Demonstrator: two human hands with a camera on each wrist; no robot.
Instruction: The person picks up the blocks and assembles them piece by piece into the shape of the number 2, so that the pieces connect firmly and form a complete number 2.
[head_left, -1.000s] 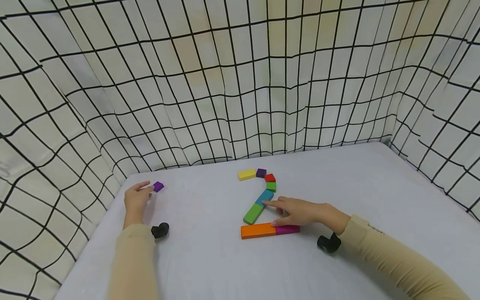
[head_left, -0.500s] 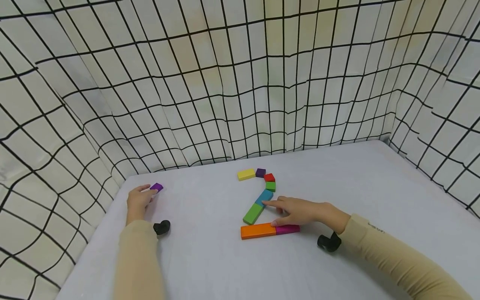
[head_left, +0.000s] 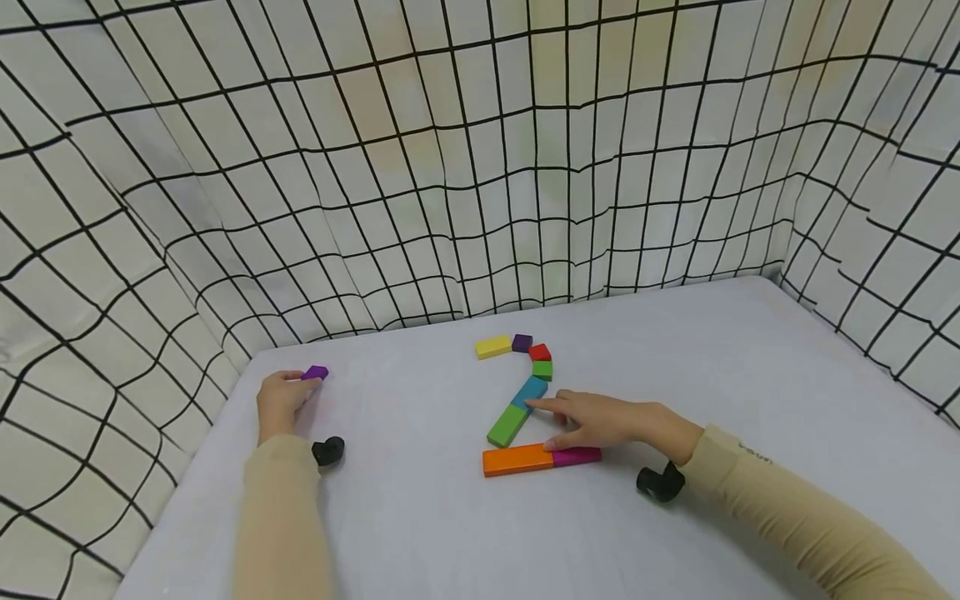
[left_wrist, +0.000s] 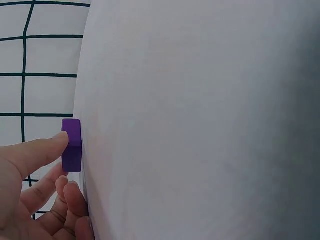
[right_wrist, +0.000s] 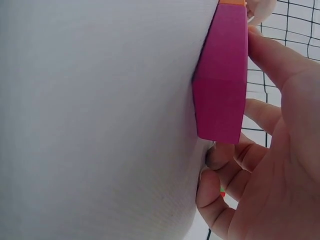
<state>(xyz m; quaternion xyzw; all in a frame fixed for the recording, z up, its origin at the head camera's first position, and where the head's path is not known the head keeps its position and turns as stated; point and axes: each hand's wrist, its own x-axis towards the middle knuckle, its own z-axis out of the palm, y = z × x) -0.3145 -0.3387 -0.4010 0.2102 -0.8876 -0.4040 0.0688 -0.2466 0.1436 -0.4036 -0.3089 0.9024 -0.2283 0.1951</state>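
Observation:
On the left of the white table, my left hand [head_left: 281, 402] pinches a small purple block [head_left: 318, 372]. The left wrist view shows the thumb [left_wrist: 45, 152] on the purple block's [left_wrist: 71, 145] near side, the fingers partly hidden behind it. My right hand [head_left: 600, 421] points its index finger at the blue block [head_left: 530, 390], the fingertip at its edge. Its thumb rests where the orange block [head_left: 517, 460] meets the magenta block [head_left: 576, 457]. Close up in the right wrist view, the magenta block [right_wrist: 222, 75] lies beside the right hand [right_wrist: 280, 145].
A light green block [head_left: 507, 426] adjoins the blue one. Beyond it, a small green block [head_left: 542, 370], a red block [head_left: 539, 352], a dark purple block [head_left: 522, 342] and a yellow block [head_left: 492, 347] form a curve. Black grid netting [head_left: 480, 171] encloses the table's back and sides.
My left hand has shifted slightly right, and its thumb has come onto the purple block, which has turned a little. The right hand and the row of blocks stay put.

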